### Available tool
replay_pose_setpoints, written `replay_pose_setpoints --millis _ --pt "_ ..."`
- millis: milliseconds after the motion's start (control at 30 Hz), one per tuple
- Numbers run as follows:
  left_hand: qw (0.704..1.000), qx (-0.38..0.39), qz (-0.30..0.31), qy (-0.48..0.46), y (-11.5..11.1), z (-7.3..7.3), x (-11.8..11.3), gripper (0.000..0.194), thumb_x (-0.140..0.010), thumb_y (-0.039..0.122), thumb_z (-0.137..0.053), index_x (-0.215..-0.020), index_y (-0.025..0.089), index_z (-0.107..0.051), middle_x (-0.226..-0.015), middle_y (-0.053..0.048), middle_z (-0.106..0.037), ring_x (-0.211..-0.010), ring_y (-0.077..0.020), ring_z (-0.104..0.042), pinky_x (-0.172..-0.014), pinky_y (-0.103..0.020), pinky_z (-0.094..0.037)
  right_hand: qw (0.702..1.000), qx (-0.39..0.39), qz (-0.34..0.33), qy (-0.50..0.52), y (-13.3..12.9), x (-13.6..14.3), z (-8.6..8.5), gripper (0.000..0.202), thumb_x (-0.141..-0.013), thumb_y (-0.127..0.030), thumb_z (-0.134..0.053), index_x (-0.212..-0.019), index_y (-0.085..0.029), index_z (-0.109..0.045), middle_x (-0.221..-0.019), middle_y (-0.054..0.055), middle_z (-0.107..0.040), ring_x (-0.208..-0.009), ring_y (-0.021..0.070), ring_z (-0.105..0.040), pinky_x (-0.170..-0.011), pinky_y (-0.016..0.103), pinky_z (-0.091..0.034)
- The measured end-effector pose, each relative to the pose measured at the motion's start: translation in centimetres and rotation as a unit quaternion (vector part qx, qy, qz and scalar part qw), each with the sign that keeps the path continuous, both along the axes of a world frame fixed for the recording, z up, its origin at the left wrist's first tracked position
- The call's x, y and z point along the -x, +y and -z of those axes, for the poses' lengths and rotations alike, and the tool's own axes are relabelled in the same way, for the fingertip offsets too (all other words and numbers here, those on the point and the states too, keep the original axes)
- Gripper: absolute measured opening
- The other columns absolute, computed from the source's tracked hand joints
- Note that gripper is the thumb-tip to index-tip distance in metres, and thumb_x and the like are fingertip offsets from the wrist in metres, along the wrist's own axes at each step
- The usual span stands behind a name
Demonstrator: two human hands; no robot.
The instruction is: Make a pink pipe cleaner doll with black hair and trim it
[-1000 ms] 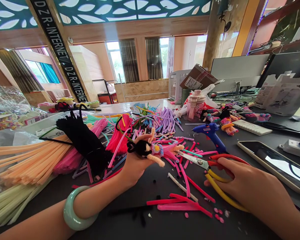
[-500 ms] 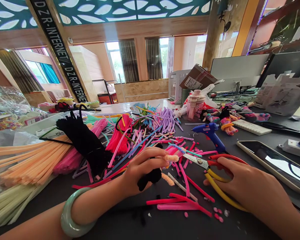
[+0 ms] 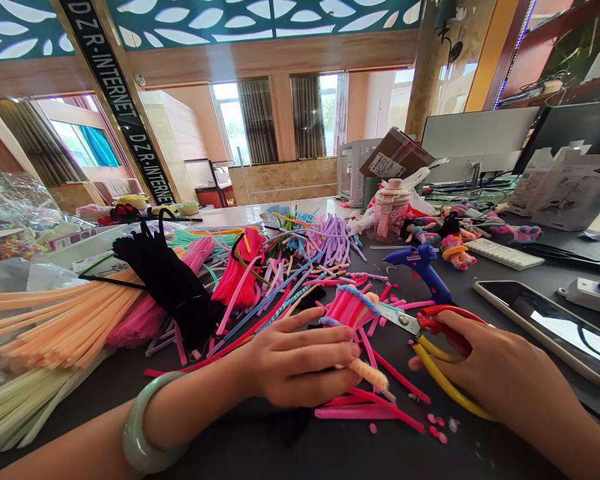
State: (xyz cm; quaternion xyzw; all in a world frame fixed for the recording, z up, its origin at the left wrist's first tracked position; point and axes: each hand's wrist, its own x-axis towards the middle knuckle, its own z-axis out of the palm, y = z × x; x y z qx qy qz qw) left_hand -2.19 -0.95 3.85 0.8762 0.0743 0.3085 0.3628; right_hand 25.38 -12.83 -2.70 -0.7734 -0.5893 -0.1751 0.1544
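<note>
- The doll (image 3: 349, 315) shows more pink skirt (image 3: 343, 308) than before, by the scissors (image 3: 403, 321).
- Left hand (image 3: 305, 363) clamps the doll; right hand (image 3: 505, 370) still grips the scissors' handles.
- Blue trim (image 3: 355, 293) edges the skirt; a peach limb (image 3: 371, 375) juts out.

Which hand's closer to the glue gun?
Right. The right hand, holding the scissors, is just below and right of the glue gun in view; the left hand, holding the doll, is farther off, to its lower left.
</note>
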Motion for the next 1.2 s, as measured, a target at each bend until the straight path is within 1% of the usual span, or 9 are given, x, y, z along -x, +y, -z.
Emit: replay_pose_setpoints --millis 100,233,433,600,700,867,1000,1100,1200 --pt "0.999 -0.019 0.021 0.025 0.0 -0.1 0.0 0.034 -0.059 0.008 -0.084 -0.076 0.037 -0.08 -0.08 0.0 -0.081 -0.088 -0.0315 -0.078 -0.106 -0.051 -0.049 1.0 -0.006 0.001 0.0 -0.1 -0.2 0.3 0.039 -0.074 -0.059 -0.06 -0.098 -0.03 -0.07 -0.069 0.004 -0.072 -0.055 0.0262 -0.066 -0.044 0.03 -0.04" --pt "0.997 -0.032 0.029 0.056 -0.1 0.0 0.0 0.03 -0.064 0.011 -0.083 -0.078 0.037 -0.08 -0.083 -0.001 -0.081 -0.091 -0.0322 -0.077 -0.108 -0.053 -0.048 1.0 0.0 0.007 0.002 -0.3 -0.2 0.3 0.041 -0.075 -0.06 -0.059 -0.099 -0.03 -0.071 -0.07 0.004 -0.072 -0.056 0.026 -0.066 -0.045 0.03 -0.042" --pt "0.998 -0.053 0.03 0.026 0.2 0.5 0.2 0.031 -0.063 0.013 -0.085 -0.08 0.039 -0.079 -0.083 0.002 -0.081 -0.09 -0.0298 -0.078 -0.105 -0.048 -0.051 1.0 -0.007 0.0 0.008 -0.1 -0.1 0.2 0.038 -0.074 -0.058 -0.06 -0.098 -0.03 -0.07 -0.07 0.003 -0.072 -0.056 0.0254 -0.066 -0.045 0.029 -0.041" --pt "0.994 0.018 0.041 0.103 0.4 1.0 0.5 0.028 -0.067 0.013 -0.082 -0.081 0.038 -0.079 -0.091 -0.002 -0.081 -0.104 -0.0328 -0.074 -0.115 -0.054 -0.039 1.0 -0.014 -0.001 0.01 -0.1 -0.1 0.2 0.035 -0.073 -0.056 -0.06 -0.096 -0.031 -0.07 -0.071 0.003 -0.073 -0.054 0.0245 -0.065 -0.045 0.028 -0.04" --pt "0.993 0.012 0.046 0.108 0.4 1.1 0.6 0.028 -0.067 0.012 -0.081 -0.081 0.037 -0.079 -0.093 -0.003 -0.08 -0.105 -0.0336 -0.073 -0.116 -0.057 -0.037 1.0 -0.014 0.011 0.007 -0.1 -0.1 0.2 0.037 -0.073 -0.057 -0.06 -0.098 -0.031 -0.07 -0.071 0.003 -0.073 -0.056 0.0254 -0.067 -0.045 0.029 -0.042" --pt "0.997 -0.046 0.049 0.031 0.3 1.1 0.5 0.038 -0.061 0.007 -0.085 -0.081 0.038 -0.079 -0.086 -0.001 -0.081 -0.095 -0.0318 -0.076 -0.105 -0.052 -0.051 1.0 -0.009 0.013 0.001 -0.1 -0.2 0.1 0.039 -0.073 -0.058 -0.06 -0.098 -0.031 -0.071 -0.071 0.004 -0.073 -0.057 0.0263 -0.068 -0.046 0.03 -0.043" --pt "0.994 -0.101 0.045 0.012 0.3 1.1 0.6 0.038 -0.06 0.008 -0.086 -0.081 0.039 -0.079 -0.084 0.0 -0.081 -0.089 -0.03 -0.078 -0.099 -0.048 -0.056 1.0 -0.01 0.013 -0.003 -0.2 -0.1 0.1 0.039 -0.073 -0.059 -0.06 -0.098 -0.031 -0.071 -0.072 0.004 -0.073 -0.057 0.0261 -0.067 -0.045 0.029 -0.042" --pt "0.978 -0.197 0.059 0.016 0.4 1.3 0.7 0.033 -0.066 0.011 -0.085 -0.083 0.039 -0.079 -0.088 0.0 -0.081 -0.091 -0.0287 -0.078 -0.1 -0.045 -0.056 1.0 -0.018 0.012 -0.004 -0.2 0.0 0.1 0.038 -0.073 -0.059 -0.061 -0.098 -0.031 -0.071 -0.074 0.004 -0.074 -0.057 0.0254 -0.067 -0.045 0.029 -0.041" --pt "0.942 -0.326 0.074 -0.015 0.7 1.8 0.6 0.028 -0.07 0.014 -0.083 -0.083 0.038 -0.078 -0.093 0.002 -0.081 -0.094 -0.0247 -0.077 -0.103 -0.039 -0.055 1.0 -0.028 0.007 -0.008 -0.2 -0.1 0.3 0.037 -0.073 -0.058 -0.062 -0.096 -0.03 -0.071 -0.072 0.003 -0.073 -0.056 0.0247 -0.067 -0.045 0.029 -0.041"
